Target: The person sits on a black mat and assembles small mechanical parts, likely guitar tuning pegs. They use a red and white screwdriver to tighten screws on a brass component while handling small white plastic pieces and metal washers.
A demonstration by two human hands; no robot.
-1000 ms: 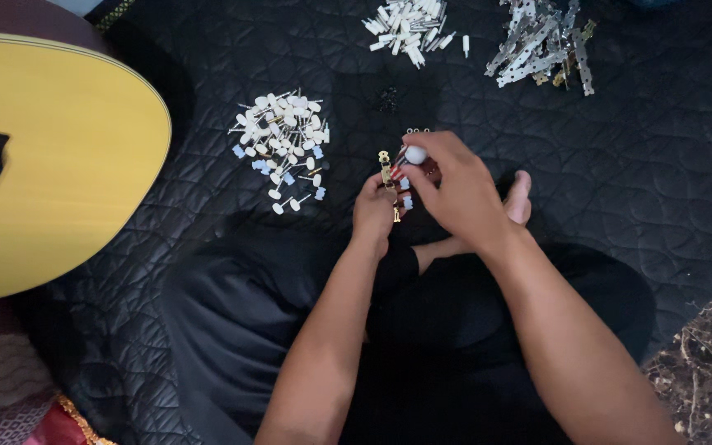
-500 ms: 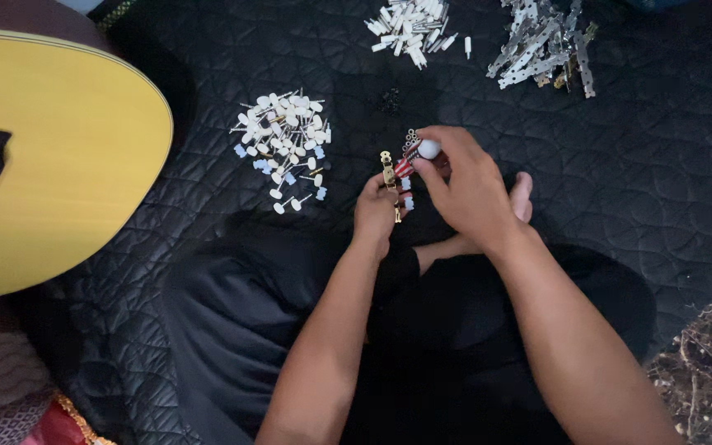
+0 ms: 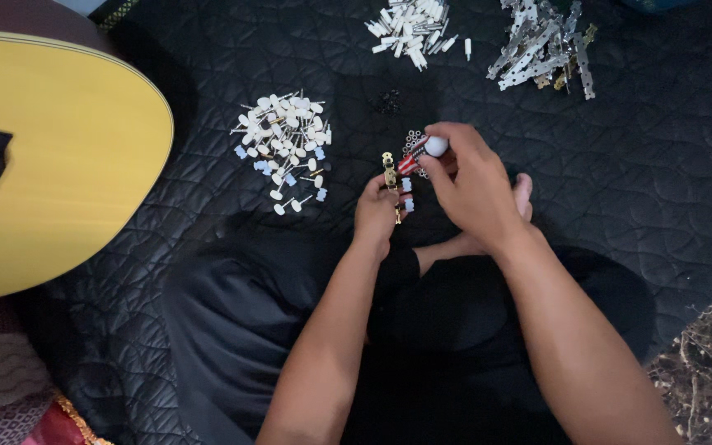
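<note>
Currently, left hand [image 3: 377,213] fingers clamp a gold tuner strip [image 3: 391,177]; right hand [image 3: 470,185] fingers pinch a red-handled screwdriver [image 3: 422,154] at its 2 o'clock. Fastening step; judged next: steady alignment.

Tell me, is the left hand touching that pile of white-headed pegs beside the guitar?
Apart. The head view shows the left hand holding a gold strip, with bare black quilt between it and the peg pile.
</note>
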